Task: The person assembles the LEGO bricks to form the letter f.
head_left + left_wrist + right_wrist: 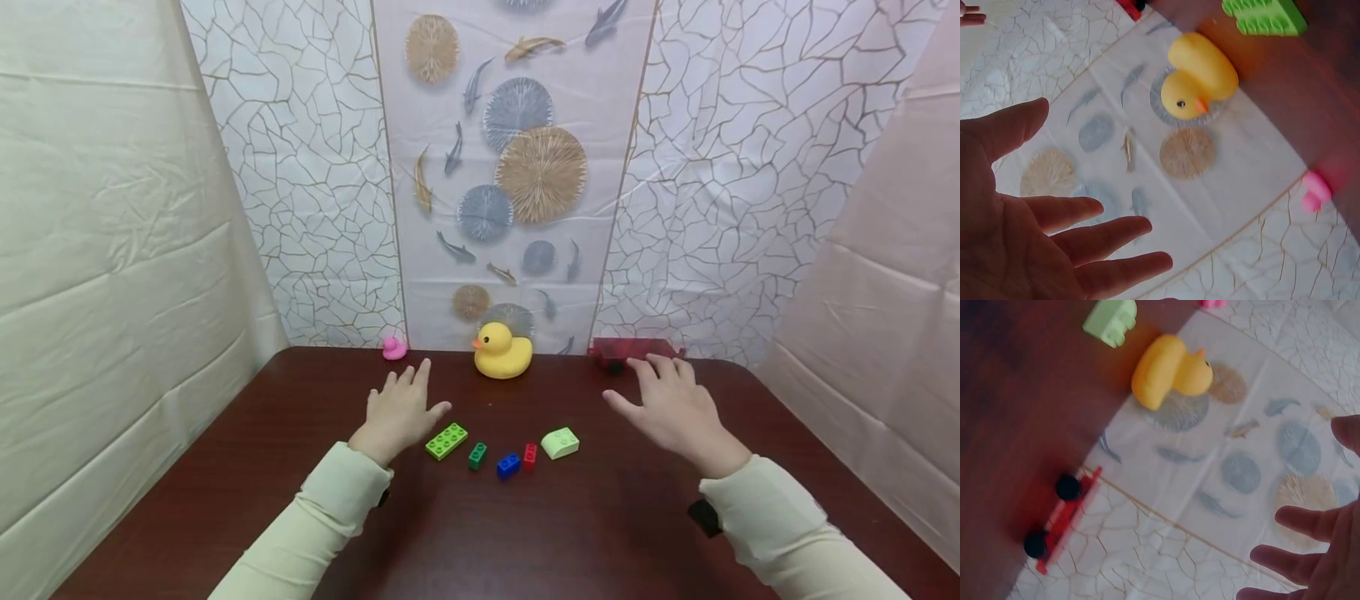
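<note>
Both hands hover over the dark table with fingers spread and nothing held. My left hand (400, 410) is nearest a lime-green block (447, 441) with several studs. My right hand (678, 412) is raised on the right, its fingertips overlapping a red wheeled toy (637, 352) in the head view. Between the hands lie a dark green block (477, 455), a blue block (508, 465), a red block (530, 456) and a pale green block with a curved side (560, 442). The left wrist view shows the left palm (1016, 250) with fingers extended.
A big yellow rubber duck (502, 352) stands at the table's back edge, with a small pink duck (393, 348) to its left. Behind the table (480, 542) hangs a patterned cloth (495, 250). Pale curtains (120, 250) flank both sides.
</note>
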{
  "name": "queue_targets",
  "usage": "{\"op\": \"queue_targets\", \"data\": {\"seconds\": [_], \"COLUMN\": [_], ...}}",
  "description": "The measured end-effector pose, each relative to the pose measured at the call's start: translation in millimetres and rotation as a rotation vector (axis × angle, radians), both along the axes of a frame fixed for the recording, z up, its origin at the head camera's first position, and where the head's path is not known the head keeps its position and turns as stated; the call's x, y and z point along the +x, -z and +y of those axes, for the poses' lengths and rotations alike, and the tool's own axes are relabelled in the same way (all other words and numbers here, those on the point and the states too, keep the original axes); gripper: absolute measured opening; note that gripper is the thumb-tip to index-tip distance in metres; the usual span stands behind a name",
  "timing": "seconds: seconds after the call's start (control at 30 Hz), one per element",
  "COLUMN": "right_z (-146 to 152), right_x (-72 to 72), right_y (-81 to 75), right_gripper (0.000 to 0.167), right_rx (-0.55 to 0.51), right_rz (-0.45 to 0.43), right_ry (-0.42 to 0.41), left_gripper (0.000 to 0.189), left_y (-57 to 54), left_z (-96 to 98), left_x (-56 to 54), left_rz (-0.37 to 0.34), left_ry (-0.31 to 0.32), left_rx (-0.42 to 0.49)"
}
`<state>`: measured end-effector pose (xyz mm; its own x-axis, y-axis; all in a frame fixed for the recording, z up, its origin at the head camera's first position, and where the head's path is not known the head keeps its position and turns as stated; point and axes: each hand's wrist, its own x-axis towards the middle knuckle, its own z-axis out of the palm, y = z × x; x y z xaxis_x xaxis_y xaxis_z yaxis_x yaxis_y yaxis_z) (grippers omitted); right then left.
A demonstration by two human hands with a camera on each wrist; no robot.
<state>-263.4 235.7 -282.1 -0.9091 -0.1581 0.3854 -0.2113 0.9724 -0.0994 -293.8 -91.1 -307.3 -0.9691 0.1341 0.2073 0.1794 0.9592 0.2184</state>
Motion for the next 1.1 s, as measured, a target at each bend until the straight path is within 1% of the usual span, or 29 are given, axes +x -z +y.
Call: {"op": "queue_targets", "data": {"seconds": [0.1,0.2,0.33,0.5,0.6,0.7,0.83,0.97,1.03,1.1], "right_z": [-7.1,-13.5,-23.6,-35.4,-41.0,-47.6,-58.0,-68.3,-73.5,-78.6], "right_x": [-2.5,-3.8,-5.3,-6.2,-7.3,-8.6,-10.3,-11.3,-11.3,-11.9], "right_y": [10.1,17.8,25.6,37.0,43.0,46.5,50.4,57.5,60.9,63.6], "right_gripper": [0.073,0.064,0.055,0.047,0.044,0.044,0.044,0.039,0.037,0.037], "right_rx": [-0.028,-0.038,-0.044,-0.077,-0.082,-0.066,-0.029,0.046,0.088,0.119], "right_rz": [0.019,0.034,0.032,0.016,0.007,-0.022,-0.064,-0.028,-0.012,-0.017], "right_ry": [0.016,0.015,0.016,0.030,0.038,0.036,0.018,-0.023,-0.042,-0.057], "left_gripper": [0.073,0.070,0.057,0.039,0.034,0.033,0.036,0.039,0.041,0.041], "left_y": [5.9,11.1,17.7,25.0,30.3,36.0,42.5,48.2,51.1,53.4], "left_z": [7.8,16.9,25.1,31.7,35.1,37.3,39.8,43.2,45.2,47.0], "left_x": [-1.3,-3.6,-6.5,-8.9,-11.5,-15.4,-20.1,-22.3,-23.4,-24.3], "left_rz": [-0.035,-0.062,-0.094,-0.143,-0.159,-0.173,-0.228,-0.272,-0.282,-0.289], "left_ry": [0.021,0.047,0.071,0.094,0.119,0.147,0.174,0.176,0.175,0.173], "left_rx": [0.000,-0.023,-0.035,-0.004,0.005,0.012,0.060,0.084,0.076,0.065]}}
